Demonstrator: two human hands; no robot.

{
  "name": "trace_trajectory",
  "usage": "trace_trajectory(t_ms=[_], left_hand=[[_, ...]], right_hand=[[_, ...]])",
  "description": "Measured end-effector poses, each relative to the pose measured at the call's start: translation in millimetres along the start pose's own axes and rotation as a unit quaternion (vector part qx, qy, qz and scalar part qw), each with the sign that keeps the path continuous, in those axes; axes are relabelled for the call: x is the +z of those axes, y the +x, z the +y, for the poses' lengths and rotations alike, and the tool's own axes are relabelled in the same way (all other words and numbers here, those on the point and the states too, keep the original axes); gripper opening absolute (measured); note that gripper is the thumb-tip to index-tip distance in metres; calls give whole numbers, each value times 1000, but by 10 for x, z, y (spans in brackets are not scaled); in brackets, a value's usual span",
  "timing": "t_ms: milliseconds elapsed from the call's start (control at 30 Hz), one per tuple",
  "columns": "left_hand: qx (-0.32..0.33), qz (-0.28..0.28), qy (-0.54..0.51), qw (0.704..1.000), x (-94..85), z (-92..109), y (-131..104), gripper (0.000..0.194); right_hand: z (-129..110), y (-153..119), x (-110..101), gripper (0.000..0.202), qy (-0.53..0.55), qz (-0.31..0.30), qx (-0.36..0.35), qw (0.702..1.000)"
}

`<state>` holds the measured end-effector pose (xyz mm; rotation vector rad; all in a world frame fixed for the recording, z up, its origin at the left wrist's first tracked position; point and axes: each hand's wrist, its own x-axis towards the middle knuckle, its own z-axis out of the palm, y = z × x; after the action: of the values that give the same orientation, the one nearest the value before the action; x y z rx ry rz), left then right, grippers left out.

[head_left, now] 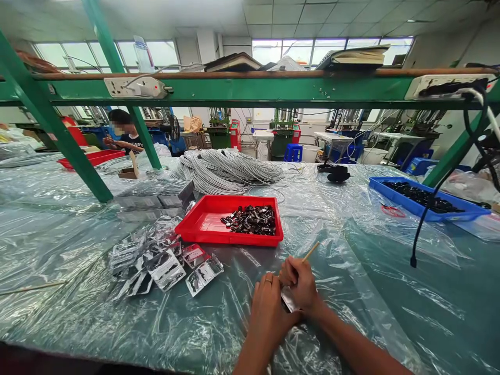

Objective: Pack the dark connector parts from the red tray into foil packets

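My right hand (300,284) is closed around a thin wooden stick (311,251), whose end points up and away. Close beside it, my left hand (269,304), with a ring on one finger, is bent over a small silvery packet (289,301) on the table. Most of that packet is hidden under both hands. To the left lies a loose pile of silvery foil packets (166,268), one with a red face (195,255). Beyond my hands stands a red tray (207,237) with many small black metallic parts (252,221) in its right half.
Clear plastic sheeting covers the table (219,323). Behind the red tray lie coiled grey cable (230,172) and stacked boxes (152,200). A blue tray (424,212) holds black parts at right; a black cable (420,234) hangs before it. A person (127,133) sits far left.
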<state>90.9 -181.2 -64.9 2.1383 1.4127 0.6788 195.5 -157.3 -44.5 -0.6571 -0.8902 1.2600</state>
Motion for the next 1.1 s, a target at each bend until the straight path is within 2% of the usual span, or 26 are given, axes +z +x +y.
trace_trajectory(t_ms=[100, 233, 433, 533, 633, 733, 867, 1100], left_hand=[[5, -5, 7, 1000, -43, 28, 5, 63], [25, 9, 18, 999, -73, 54, 4, 46], [40, 28, 47, 998, -38, 45, -24, 31], [45, 11, 54, 997, -34, 47, -33, 32], [34, -13, 54, 998, -47, 47, -31, 51], [26, -32, 45, 998, -73, 49, -21, 66], [23, -47, 32, 998, -100, 61, -10, 60], [33, -30, 52, 998, -53, 27, -30, 53]], right_hand=[[44, 24, -6, 53, -36, -5, -3, 999], [88, -3, -17, 55, -65, -8, 11, 998], [12, -324, -120, 55, -75, 5, 75, 994], [-93, -399, -194, 56, -45, 18, 88, 995], [-200, -231, -225, 54, 0, 38, 64, 997], [-234, 25, -224, 52, -10, 31, 43, 999], [-149, 169, -218, 52, -25, 18, 45, 999], [-62, 123, -200, 54, -45, 9, 42, 998]])
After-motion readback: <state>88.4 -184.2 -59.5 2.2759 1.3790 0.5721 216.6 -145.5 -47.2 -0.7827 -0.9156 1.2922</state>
